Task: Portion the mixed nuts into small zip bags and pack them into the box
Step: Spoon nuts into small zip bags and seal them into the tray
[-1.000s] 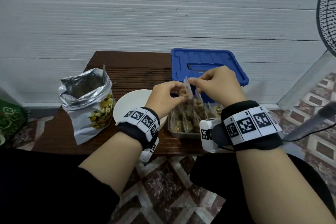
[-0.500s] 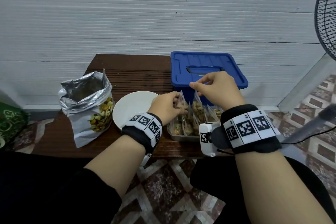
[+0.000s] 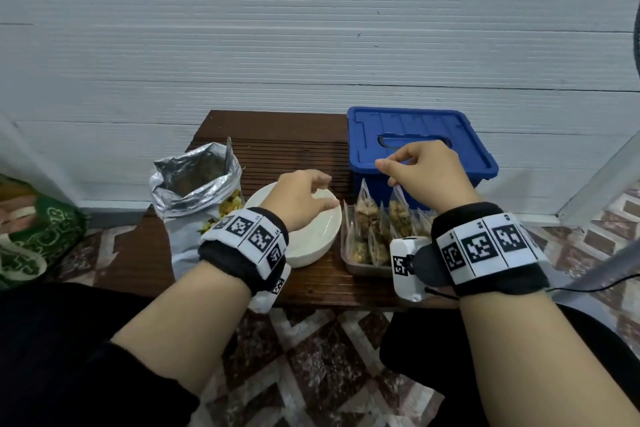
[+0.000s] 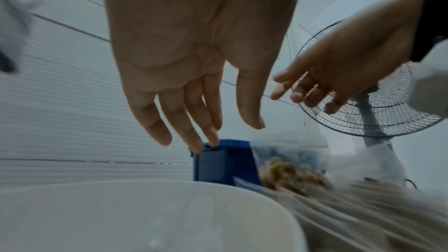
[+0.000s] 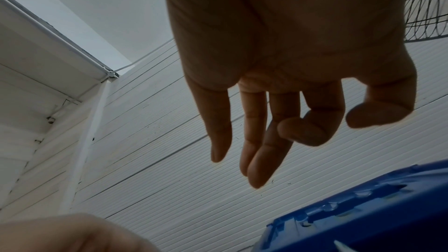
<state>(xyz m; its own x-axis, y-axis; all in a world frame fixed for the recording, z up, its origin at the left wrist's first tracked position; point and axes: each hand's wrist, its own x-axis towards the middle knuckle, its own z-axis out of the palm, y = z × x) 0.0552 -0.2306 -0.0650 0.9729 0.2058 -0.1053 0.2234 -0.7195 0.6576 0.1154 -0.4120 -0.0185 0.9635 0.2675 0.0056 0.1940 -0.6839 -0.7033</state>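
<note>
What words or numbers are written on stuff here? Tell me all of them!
No words can be read for sure.
Wristbands: black-and-white square codes with tiny labels beside them, too small to read.
Foil nut bag: only pictures of nuts show.
Green bag: pale curly marks, unreadable.
Blue box: no writing.

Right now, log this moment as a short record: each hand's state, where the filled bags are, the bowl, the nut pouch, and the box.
left hand: empty, fingers relaxed, above the white bowl
right hand: empty, fingers loosely curled, above the filled zip bags
filled zip bags: standing upright in a clear tray
foil nut pouch: open, left of the bowl
blue box: lid on, behind the tray
table: dark wood
</note>
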